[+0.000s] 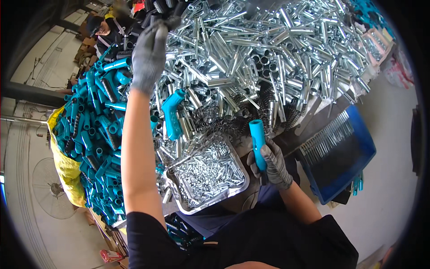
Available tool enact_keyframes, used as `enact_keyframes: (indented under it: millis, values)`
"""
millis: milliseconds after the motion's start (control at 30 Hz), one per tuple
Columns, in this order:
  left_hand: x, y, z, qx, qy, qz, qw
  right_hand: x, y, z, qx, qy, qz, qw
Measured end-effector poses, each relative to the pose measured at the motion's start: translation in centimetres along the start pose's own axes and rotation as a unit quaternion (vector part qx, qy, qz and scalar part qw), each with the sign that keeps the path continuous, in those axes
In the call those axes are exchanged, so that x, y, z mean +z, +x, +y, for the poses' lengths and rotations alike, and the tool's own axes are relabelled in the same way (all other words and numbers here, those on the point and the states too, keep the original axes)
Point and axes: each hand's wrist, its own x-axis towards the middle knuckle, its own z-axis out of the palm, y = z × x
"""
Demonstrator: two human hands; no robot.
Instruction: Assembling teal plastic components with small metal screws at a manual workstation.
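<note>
"What does the right hand point(275, 165) have?"

"A teal handle point(257, 134), at about three o'clock from the middle of the view. The gloved fingers are closed around its lower half; its open end points to twelve, and a dark piece shows at its lower end."

"And the left hand point(151, 56)?"

"Out at eleven o'clock, gloved too, with its fingers bent at some black parts point(172, 22). I cannot tell how far open they are, or whether they grip one."

"What lies about them?"

"Silver tubes point(277, 40) heap the surface from twelve to two. Dark springs point(210, 117) lie near the middle, a metal tray point(219, 197) of small silver parts at six, a blue tray point(365, 134) with a row of silver pins point(327, 136) at three, and piled teal grips point(89, 130) at nine."
</note>
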Motion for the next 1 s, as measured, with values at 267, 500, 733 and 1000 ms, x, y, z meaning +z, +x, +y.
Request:
enact_keyframes:
  millis: [267,500,733,1000]
  values:
    - [-7.4,-16.9,10.7,-0.065,-0.262,-0.064,0.961,0.3,-0.2,-0.2,-0.001,0.012,-0.017,1.0]
    - [-8.9,-22.7,12.4,-0.138,-0.343,-0.047,0.928,3.0,-4.1,-2.2,0.055,-0.009,-0.132,0.99]
    - [-10.1,-25.9,14.2,-0.273,-0.513,-0.129,0.803,5.3,-7.2,-2.5,0.131,-0.045,-0.231,0.963]
    - [-12.3,-24.5,15.0,-0.101,-0.255,-0.378,0.884,6.2,-8.4,-1.8,0.168,-0.235,-0.331,0.898]
